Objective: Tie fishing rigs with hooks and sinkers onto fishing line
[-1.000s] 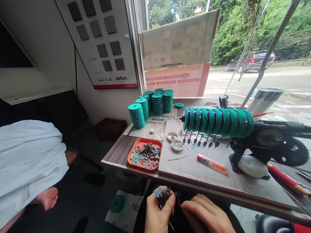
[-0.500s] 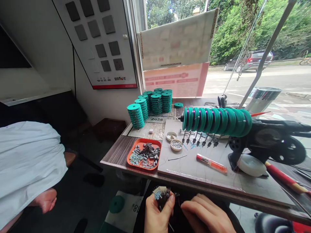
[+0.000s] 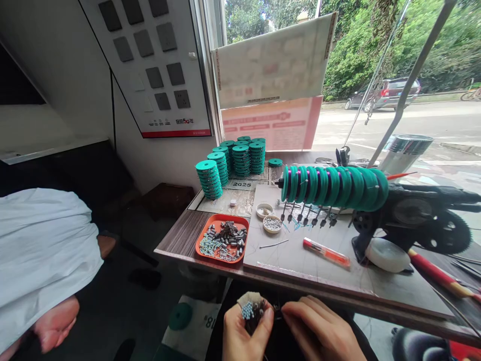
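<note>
Tabletop (image 3: 180, 231) (streaky brown) beside window (image 3: 347, 120), left hand (image 3: 248, 328) near edge.

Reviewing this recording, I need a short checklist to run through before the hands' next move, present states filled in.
Left hand gripping the bundle of thin pale-blue and dark pieces: ok.
Right hand holding a part: cannot tell; too small and dark there.
Orange plastic tray sitting upright: ok.
Round cream dish of small silvery pieces upright: ok.
Red-and-orange plastic tube off the grey board: not ok.
</note>
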`<state>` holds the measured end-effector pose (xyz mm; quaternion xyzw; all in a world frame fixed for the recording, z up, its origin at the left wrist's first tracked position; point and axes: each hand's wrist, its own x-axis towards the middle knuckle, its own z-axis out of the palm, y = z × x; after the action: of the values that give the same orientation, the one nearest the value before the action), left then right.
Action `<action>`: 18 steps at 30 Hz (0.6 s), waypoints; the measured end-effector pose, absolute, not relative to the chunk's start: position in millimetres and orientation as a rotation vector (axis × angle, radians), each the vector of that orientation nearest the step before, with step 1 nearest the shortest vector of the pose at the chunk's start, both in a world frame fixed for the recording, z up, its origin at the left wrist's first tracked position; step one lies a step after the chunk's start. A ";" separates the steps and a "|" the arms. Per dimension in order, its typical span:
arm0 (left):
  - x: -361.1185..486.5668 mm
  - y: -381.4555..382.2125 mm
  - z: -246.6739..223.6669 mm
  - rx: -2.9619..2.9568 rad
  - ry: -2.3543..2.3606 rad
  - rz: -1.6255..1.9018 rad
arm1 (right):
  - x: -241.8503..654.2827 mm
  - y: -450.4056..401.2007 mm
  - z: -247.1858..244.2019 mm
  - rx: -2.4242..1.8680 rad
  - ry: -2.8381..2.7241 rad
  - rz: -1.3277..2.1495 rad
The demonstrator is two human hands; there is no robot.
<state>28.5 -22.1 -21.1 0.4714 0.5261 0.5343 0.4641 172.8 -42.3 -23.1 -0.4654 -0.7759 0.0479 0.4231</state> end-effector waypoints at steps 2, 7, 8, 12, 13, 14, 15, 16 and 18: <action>26.7 -21.8 -16.0 1.278 1.275 1.290 | 171.4 -42.3 -23.6 -1.182 -1.940 0.113; 25.2 -22.9 -12.0 1.365 1.330 1.261 | 168.3 -43.5 -25.1 -1.204 -1.876 0.106; 25.2 -23.3 -11.5 1.359 1.338 1.247 | 168.7 -43.6 -23.9 -1.195 -1.888 0.107; 19.6 -23.0 -8.1 1.283 1.257 1.128 | 170.8 -41.7 -12.9 -1.183 -1.961 -0.042; 15.9 -22.2 -6.6 1.235 1.222 1.101 | 170.7 -41.0 -9.5 -1.175 -1.987 -0.109; 11.4 -21.3 -4.7 1.177 1.179 1.068 | 170.2 -40.3 -6.3 -1.159 -2.026 -0.166; 6.2 -20.2 -2.2 1.123 1.137 1.029 | 169.3 -39.9 -3.2 -1.132 -2.085 -0.198; 0.8 -19.2 0.9 1.094 1.099 0.984 | 168.2 -39.5 -0.5 -1.093 -2.148 -0.215; -9.0 -17.2 8.7 1.133 1.037 0.876 | 165.7 -39.1 4.2 -1.003 -2.258 -0.227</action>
<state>-9.0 -17.2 8.7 0.4954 0.4538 0.3831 0.6339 165.7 -39.1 4.2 -0.3823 -0.8610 -0.0864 0.3242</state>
